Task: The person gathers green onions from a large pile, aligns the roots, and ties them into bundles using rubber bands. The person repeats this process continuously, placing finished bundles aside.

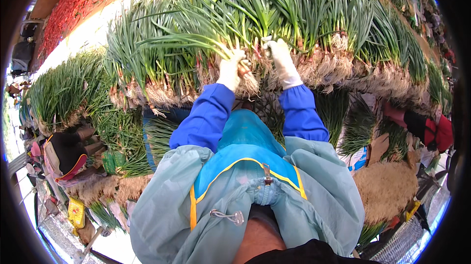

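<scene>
My left hand (231, 71), in a pale glove, is closed around a few green garlic-like stalks (224, 49). Their leaves fan out to the left, and their pale roots (248, 82) hang below the fingers on the right. Beside it, my right hand (278, 56), also gloved, reaches into the front of a long heap of the same rooted plants (312, 17). Its fingers are bent among the stems; whether they grip a stem is hidden. Along the heap, leaves point away from me and stringy roots face me.
A person in dark clothing (66, 153) is at the left, another in red and black (434, 128) at the right. More plants lie around my apron (250, 131), with root-side stacks (386, 186) behind. Red strips (73, 17) cover the ground at upper left.
</scene>
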Demonstrator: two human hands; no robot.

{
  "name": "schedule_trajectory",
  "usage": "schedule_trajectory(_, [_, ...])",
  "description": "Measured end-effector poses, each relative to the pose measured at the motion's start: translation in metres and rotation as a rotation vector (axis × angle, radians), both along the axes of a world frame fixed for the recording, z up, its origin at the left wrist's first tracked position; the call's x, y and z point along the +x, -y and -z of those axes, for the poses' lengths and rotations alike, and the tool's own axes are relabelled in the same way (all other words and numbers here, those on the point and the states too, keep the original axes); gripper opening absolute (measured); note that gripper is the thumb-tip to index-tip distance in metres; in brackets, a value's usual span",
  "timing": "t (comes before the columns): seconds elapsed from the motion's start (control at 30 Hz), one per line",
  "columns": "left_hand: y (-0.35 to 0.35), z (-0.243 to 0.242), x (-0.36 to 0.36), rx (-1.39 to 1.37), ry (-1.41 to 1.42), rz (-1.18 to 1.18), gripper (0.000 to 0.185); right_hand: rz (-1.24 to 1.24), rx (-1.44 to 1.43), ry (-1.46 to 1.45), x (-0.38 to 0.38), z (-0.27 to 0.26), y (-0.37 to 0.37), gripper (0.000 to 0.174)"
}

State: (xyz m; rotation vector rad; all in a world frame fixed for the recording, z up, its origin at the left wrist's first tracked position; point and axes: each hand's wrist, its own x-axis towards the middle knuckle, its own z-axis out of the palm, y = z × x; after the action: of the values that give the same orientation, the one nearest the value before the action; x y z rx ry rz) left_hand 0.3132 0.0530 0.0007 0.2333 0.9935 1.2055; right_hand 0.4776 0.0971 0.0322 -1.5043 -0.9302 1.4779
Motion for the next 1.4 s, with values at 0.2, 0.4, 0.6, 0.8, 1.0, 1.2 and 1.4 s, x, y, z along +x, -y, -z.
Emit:
schedule_trajectory(0.2, [-0.023, 0.045, 0.05, -0.11, -0.194, -0.265, 0.018, -0.542, 0.052, 0.955, -0.038, 0.05, -0.04, 0.037])
schedule_trajectory(0.4, [-0.007, 0.056, 0.017, -0.024, -0.096, -0.001, 0.013, -0.276, 0.099, 0.791, -0.045, 0.05, -0.011, 0.035])
schedule_trajectory(0.6, [0.005, 0.036, -0.002, -0.052, -0.076, 0.082, 0.011, -0.045, 0.095, 0.068, -0.052, 0.052, 0.025, 0.024])
schedule_trajectory(0.8, [0.01, 0.016, -0.015, -0.021, 0.005, 0.099, 0.014, 0.026, -0.156, -0.719, -0.045, 0.061, 0.012, 0.028])
schedule_trajectory(1.0, [0.028, 0.02, -0.02, -0.144, -0.08, 0.09, 0.021, -0.258, -0.024, 0.131, -0.091, 0.079, -0.029, 0.032])
schedule_trajectory(1.2, [0.03, 0.013, -0.029, -0.224, -0.162, 0.13, 0.012, 0.21, 0.141, -0.13, -0.112, 0.045, -0.002, 0.021])
schedule_trajectory(1.4, [0.046, -0.017, -0.028, 0.177, 0.626, 0.646, 0.016, -0.133, -0.024, -0.986, -0.032, 0.001, 0.054, 0.023])
